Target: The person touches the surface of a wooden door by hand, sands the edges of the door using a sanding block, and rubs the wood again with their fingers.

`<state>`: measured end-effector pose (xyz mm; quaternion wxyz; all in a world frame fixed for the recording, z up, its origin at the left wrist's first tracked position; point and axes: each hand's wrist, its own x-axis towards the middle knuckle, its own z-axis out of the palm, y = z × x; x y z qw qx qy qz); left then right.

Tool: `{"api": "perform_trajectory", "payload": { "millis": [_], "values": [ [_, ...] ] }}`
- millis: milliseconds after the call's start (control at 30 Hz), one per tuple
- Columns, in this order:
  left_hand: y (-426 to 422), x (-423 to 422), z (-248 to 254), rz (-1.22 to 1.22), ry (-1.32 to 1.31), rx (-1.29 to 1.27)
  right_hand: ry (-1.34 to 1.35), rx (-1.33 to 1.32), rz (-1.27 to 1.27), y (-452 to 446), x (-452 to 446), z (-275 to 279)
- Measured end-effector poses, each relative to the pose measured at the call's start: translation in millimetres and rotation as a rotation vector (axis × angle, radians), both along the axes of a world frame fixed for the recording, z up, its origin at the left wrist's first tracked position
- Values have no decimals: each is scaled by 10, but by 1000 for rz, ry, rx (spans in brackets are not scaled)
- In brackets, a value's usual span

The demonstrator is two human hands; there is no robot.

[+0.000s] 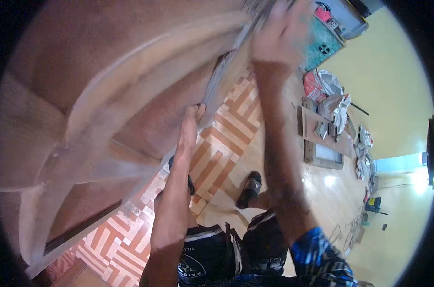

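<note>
The left hand [195, 112] clutches the wooden panel [150, 119] by its edge; I can't tell if the farther right hand [278, 44] grips.

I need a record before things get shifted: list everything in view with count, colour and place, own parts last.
Panelled wooden piece: one, brown, left and top
Patterned floor: one, brown and cream, below
Green board: one, green, upper right
Pink item: one, pink, above the green board
Bags: several, red, white and grey, right
Flat board: one, brownish, near the bags
Frame: one, greyish with pale inside, below the flat board
Container: one, dark with yellow, far right
Cables: uncounted, dark, lower right
Wall: pale yellow, right
Shorts: one pair, black, bottom
Shoes: two, dark, centre
Left hand: one, bare, gripping the wooden edge
Right hand: one, bare, blurred, top
</note>
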<state>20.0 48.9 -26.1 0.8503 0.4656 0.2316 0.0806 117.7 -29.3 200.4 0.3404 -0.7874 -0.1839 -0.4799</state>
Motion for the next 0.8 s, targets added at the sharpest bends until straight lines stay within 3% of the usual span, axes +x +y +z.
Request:
{"api": "perform_trajectory", "payload": {
  "millis": [33, 100, 167, 233, 267, 333, 433, 500, 533, 567, 633, 700, 800],
  "values": [
    [-5, -7, 68, 17, -9, -7, 164, -95, -87, -4, -58, 572],
    [-20, -7, 156, 15, -10, -5, -383, -96, -44, -13, 211, 730],
    [30, 14, 234, -8, -6, 24, -482, 3, 29, 2, 328, 476],
    [52, -15, 294, -91, -6, 74, -134, 194, 110, 119, 96, -675],
    [70, -31, 329, -129, -6, 102, -43, 161, 50, 103, 29, -1439],
    [122, 47, 109, -62, -34, 144, 532, 455, 217, 71, -186, -2389],
    [78, 41, 148, -47, -48, 113, 525, 363, 181, -18, -186, -2011],
    [81, -14, 161, -47, -53, 80, 86, 344, 113, 41, -30, -848],
    [80, 28, 138, -46, -68, 67, -453, -164, -109, -59, 199, -416],
    [30, 1, 85, -57, -63, 49, -495, -235, -149, -147, 283, -37],
    [37, -32, 234, -113, -36, 109, -257, -91, -64, -95, 124, 598],
    [31, -89, 329, -145, 0, 105, -234, -4, -14, -7, 84, 433],
    [49, -29, 311, -103, 4, 80, -52, 254, 67, 191, -37, -826]
  ]
}}
